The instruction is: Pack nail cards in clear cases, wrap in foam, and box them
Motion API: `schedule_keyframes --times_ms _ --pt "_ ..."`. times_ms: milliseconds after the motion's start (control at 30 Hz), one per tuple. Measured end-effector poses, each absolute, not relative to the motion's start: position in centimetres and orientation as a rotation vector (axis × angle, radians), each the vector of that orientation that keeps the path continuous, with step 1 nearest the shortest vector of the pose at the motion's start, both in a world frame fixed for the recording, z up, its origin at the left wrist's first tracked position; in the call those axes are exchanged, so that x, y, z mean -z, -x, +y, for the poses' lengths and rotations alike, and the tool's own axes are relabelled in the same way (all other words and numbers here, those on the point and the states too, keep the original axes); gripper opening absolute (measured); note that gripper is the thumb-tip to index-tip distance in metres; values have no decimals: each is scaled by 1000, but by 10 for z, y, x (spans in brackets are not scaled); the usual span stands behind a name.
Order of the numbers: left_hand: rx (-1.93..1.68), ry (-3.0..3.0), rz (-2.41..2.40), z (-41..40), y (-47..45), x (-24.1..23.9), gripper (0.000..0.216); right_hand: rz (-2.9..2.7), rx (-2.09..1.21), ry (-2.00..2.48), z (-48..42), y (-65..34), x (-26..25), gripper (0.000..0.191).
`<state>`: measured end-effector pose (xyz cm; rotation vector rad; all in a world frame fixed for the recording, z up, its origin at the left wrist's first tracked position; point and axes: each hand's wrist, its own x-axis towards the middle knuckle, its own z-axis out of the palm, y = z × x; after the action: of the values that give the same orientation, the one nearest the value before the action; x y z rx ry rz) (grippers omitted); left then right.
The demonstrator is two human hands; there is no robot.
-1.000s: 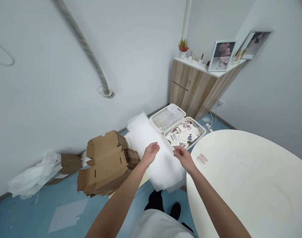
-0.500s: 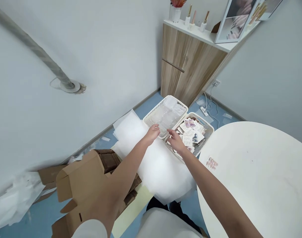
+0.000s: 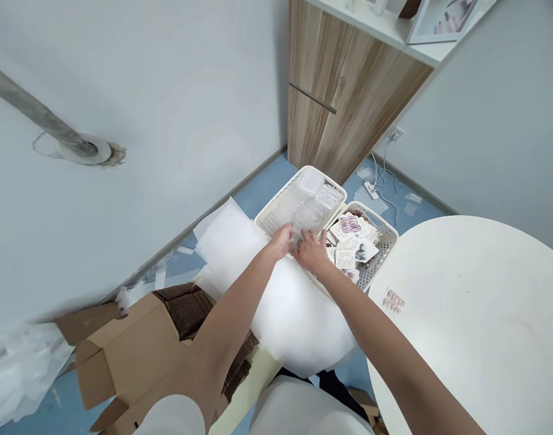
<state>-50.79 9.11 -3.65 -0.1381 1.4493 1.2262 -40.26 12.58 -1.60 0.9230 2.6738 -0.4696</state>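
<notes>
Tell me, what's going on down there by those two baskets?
A person has both bare hands, the left hand and the right hand, at the near end of a white perforated basket of clear plastic packets. Whether the fingers hold a packet is hard to tell. Beside it, a second perforated basket holds a heap of nail-set cards. A pink nail set lies on the round white table.

The packet basket (image 3: pixel 278 194) can be entered from above; rightward, passage is hindered by the card basket (image 3: pixel 381 254).
</notes>
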Motion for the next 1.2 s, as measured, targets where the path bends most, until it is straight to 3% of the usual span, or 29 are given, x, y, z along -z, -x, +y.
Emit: schedule_keyframes --times_ms 233,467,667,867,1200 --pt "-1281 -239 1699 78 508 35 56 2824 782 -1081 136 391 9 27" --pt "-1424 -671 1968 59 503 14 35 2700 1955 -1368 130 369 -6 15" --pt "-1474 -534 1637 41 467 -20 27 2298 2517 -1522 109 328 -26 37" --pt "-1403 -468 1492 27 414 -45 33 2060 2659 -1883 92 266 -47 38" --pt "-1155 -712 1399 11 296 -62 35 1957 2535 -2087 44 126 -71 31"
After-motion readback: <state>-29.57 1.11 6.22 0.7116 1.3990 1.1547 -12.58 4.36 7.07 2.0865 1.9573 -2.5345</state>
